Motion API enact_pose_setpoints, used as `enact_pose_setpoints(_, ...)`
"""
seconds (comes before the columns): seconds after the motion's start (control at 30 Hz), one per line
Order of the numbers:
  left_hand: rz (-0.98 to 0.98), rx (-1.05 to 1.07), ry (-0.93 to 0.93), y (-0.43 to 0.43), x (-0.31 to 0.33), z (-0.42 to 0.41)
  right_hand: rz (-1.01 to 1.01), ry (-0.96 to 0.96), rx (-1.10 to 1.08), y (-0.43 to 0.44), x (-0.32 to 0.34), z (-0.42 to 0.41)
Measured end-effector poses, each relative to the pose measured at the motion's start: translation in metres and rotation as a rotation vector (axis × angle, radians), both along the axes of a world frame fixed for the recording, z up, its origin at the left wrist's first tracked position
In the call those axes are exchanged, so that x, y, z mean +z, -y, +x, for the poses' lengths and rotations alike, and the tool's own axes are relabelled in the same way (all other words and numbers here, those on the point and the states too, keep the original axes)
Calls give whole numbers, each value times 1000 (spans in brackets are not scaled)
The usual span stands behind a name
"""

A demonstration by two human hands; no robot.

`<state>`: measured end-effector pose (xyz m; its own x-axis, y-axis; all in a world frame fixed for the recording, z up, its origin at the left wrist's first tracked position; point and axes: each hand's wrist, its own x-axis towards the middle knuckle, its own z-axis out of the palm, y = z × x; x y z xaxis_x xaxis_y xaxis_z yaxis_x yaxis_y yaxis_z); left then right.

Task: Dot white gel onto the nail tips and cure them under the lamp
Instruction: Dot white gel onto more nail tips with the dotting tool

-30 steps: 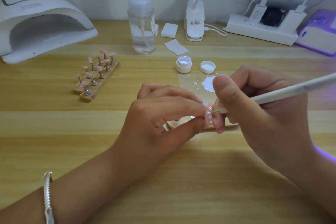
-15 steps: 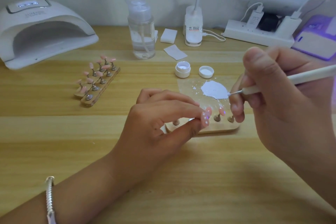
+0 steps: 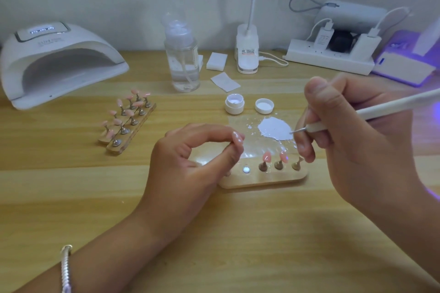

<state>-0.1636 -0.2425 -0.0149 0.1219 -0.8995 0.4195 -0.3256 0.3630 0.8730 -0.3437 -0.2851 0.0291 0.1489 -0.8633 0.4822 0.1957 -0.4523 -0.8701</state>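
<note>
My left hand (image 3: 190, 162) pinches a pink nail tip (image 3: 237, 138) dotted with white between thumb and forefinger, above the left end of a wooden holder (image 3: 262, 179). Two more pink tips (image 3: 266, 157) stand on pegs in that holder. My right hand (image 3: 352, 140) grips a white dotting pen (image 3: 381, 109), whose metal point touches the edge of a white gel puddle (image 3: 273, 127) on a clear sheet. The open gel pot (image 3: 234, 103) and its lid (image 3: 264, 105) sit just behind the puddle. The white curing lamp (image 3: 57, 62) stands at the far left.
A second wooden holder (image 3: 129, 123) with several pink tips lies left of centre. A clear pump bottle (image 3: 182, 59), white pads (image 3: 216, 60), a desk lamp base (image 3: 247, 52), a power strip (image 3: 331, 59) and a purple-lit device (image 3: 409, 62) line the back.
My right hand has drawn the pen away from the held tip and back to the gel puddle. My left hand has lifted the tip slightly up off the holder.
</note>
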Motion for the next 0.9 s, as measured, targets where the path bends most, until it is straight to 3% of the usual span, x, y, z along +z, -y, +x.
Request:
enact_pose_setpoints(0.4, 68, -33, 426, 3, -4, -4, 5, -26, -5, -2, -2, 0)
enact_pose_setpoints(0.9, 87, -22, 472, 3, -5, -5, 8, -29, 18, -3, -3, 1)
